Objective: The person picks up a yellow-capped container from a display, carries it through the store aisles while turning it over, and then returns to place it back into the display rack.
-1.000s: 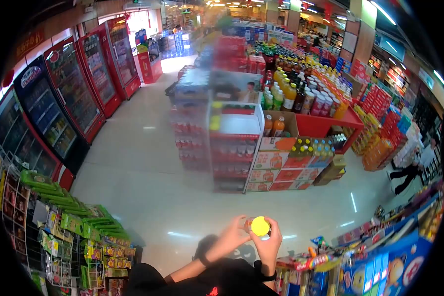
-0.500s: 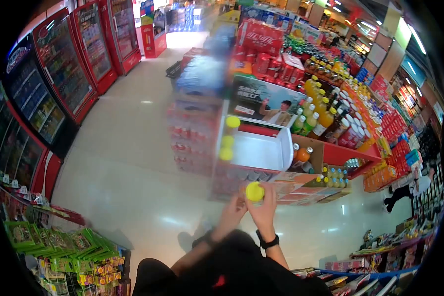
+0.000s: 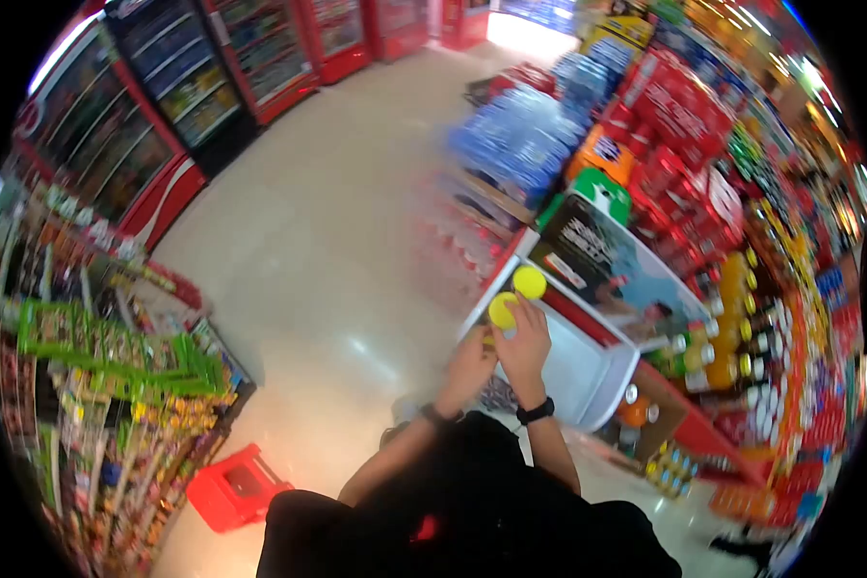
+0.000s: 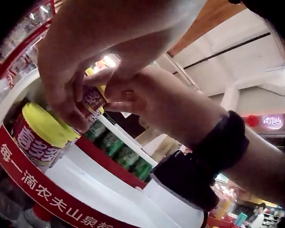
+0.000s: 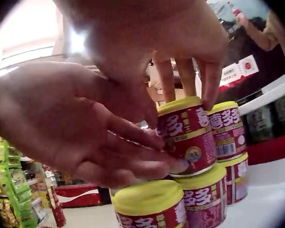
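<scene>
My right hand grips a red can with a yellow lid, fingers over its lid and side. That can sits right over another red can in the right wrist view. Alongside, my left hand reaches in with nearly straight fingers touching the gripped can's lower side. A stack of two matching cans stands behind, and one more can stands in front, partly under the left fingers. All of them are on the left end of a white display tray; its red front strip carries white lettering.
An advertising board rises behind the tray. Wrapped water packs and red drink packs are stacked beyond it. Bottles line the right. Snack racks and a red basket are on the left.
The person has come up to the display and the view has tilted down. Both hands have brought the can from over the floor to the cans in the tray. The left hand's fingers have straightened.
</scene>
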A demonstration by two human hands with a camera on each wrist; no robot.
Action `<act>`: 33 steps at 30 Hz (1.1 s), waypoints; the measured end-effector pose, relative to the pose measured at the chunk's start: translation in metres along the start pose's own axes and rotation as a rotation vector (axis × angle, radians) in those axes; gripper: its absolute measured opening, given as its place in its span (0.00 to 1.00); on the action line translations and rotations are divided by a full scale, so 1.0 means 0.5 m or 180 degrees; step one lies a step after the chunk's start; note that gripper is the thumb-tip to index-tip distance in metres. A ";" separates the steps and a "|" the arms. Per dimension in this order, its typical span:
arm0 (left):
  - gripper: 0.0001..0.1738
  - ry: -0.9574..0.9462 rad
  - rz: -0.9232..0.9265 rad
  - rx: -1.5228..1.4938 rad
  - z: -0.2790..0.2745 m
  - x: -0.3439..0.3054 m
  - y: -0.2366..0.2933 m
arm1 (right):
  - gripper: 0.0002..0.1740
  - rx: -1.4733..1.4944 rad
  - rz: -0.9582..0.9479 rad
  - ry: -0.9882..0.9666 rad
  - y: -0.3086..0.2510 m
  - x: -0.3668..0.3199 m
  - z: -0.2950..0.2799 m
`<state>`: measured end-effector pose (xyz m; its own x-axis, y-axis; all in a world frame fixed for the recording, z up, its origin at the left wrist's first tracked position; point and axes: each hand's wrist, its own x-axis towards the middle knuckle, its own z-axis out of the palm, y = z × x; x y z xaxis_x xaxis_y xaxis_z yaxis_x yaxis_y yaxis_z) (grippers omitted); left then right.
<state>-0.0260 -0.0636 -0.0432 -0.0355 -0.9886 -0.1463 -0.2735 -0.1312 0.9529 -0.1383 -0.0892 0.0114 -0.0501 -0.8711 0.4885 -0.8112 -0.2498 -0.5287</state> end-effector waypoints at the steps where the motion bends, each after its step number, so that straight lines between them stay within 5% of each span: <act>1: 0.30 0.0284 0.0213 0.0013 0.012 0.015 -0.003 | 0.22 -0.0007 -0.0194 -0.0070 0.022 0.010 0.007; 7: 0.34 0.1030 0.0786 0.0079 0.061 0.005 -0.035 | 0.15 0.0225 -0.0558 -0.0562 0.080 0.018 -0.006; 14: 0.30 0.0705 0.0436 -0.0913 0.052 -0.034 0.003 | 0.20 0.0043 -0.0671 -0.0869 0.078 0.021 -0.028; 18: 0.23 0.0059 -0.0159 -0.0748 -0.022 -0.084 0.023 | 0.22 0.0035 -0.0753 -0.1016 0.081 0.013 -0.036; 22: 0.20 0.0083 -0.0005 -0.1427 -0.118 -0.186 -0.001 | 0.21 -0.0076 -0.0743 -0.0858 0.066 0.004 -0.027; 26: 0.19 0.0526 -0.0319 -0.0701 -0.245 -0.329 -0.058 | 0.22 -0.0361 -0.0822 -0.0671 0.118 -0.008 0.029; 27: 0.18 0.0889 0.0044 -0.0589 -0.272 -0.381 -0.074 | 0.21 -0.0759 -0.0818 -0.0595 0.111 -0.015 0.037; 29: 0.18 0.1296 0.0048 -0.0447 -0.332 -0.474 -0.133 | 0.23 -0.0391 -0.0840 -0.0045 0.053 -0.036 0.046; 30: 0.18 0.1485 -0.0035 -0.0588 -0.360 -0.530 -0.156 | 0.21 -0.0201 -0.1325 0.0036 -0.001 -0.054 0.036; 31: 0.18 0.1662 -0.0101 -0.0740 -0.383 -0.585 -0.177 | 0.19 -0.0161 -0.1322 0.0068 0.005 -0.072 0.065; 33: 0.18 0.2060 -0.0246 -0.0912 -0.439 -0.692 -0.206 | 0.15 -0.0065 -0.0951 -0.0229 -0.157 -0.133 0.090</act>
<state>0.2256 0.2758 -0.0323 0.5761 -0.8094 -0.1138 0.0145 -0.1290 0.9915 -0.0452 -0.0308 -0.0105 0.2332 -0.7882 0.5695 -0.7955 -0.4915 -0.3545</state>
